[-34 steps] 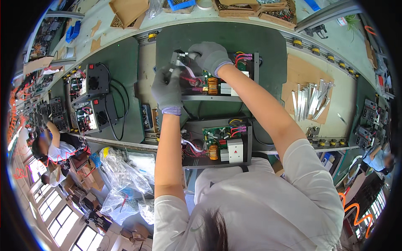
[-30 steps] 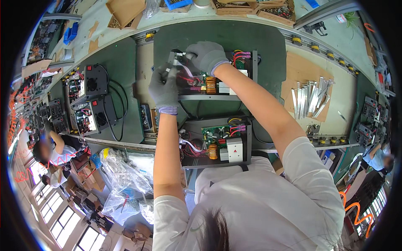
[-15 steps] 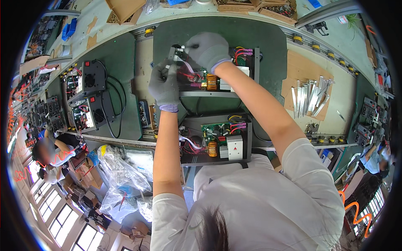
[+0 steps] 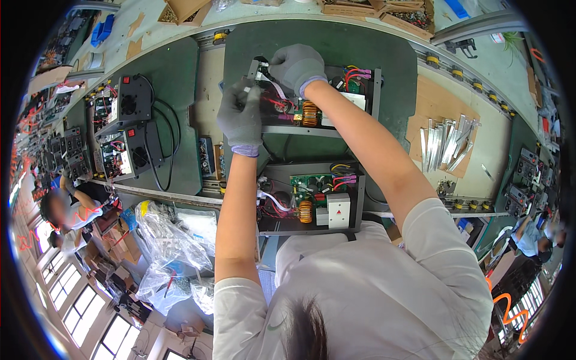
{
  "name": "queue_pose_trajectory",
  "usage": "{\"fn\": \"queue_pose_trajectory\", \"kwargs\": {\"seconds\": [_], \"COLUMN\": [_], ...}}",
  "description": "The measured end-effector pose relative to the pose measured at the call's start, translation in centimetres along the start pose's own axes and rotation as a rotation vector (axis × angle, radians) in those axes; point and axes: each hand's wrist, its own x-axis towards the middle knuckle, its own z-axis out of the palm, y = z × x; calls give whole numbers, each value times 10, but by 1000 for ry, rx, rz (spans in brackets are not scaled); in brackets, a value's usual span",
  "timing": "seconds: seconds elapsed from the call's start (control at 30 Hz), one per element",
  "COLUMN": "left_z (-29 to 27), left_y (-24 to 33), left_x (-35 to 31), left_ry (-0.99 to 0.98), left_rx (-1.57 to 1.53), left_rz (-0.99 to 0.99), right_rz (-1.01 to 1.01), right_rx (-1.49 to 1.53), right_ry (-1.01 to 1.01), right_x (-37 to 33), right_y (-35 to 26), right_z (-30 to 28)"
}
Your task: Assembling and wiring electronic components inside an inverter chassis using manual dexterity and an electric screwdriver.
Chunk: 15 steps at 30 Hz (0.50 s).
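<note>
Both my hands wear grey gloves and work at the left end of the far open metal chassis. My left hand is closed on its dark end panel, thumb and fingers at the panel's edge. Just to the right, my right hand is closed, its fingertips bent in beside the panel, hiding whatever they hold. A white ribbon cable runs from the panel into the chassis. Inside sit a copper coil and red wires. A similar open chassis lies nearer my body.
Two black units with fans and cords stand on a green board to the left. Metal strips lie on cardboard to the right. Parts boxes line the far side. Plastic bags hang at the near left.
My hands stay at the same end panel with only small finger shifts. The right hand has drawn slightly closer to the panel's inner side. The whole view has shifted a little.
</note>
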Motion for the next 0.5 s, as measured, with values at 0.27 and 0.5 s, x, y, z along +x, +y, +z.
{"fn": "queue_pose_trajectory", "kwargs": {"seconds": [0.27,0.5], "left_z": [-3,-3], "left_y": [-4,-6], "left_x": [2,1], "left_ry": [-1,-1], "left_rx": [86,31], "left_rz": [33,26], "right_rz": [-14,-40], "right_rx": [-169,-129], "right_ry": [-113,-91], "right_x": [11,12], "right_y": [-15,-6], "right_z": [-14,-7]}}
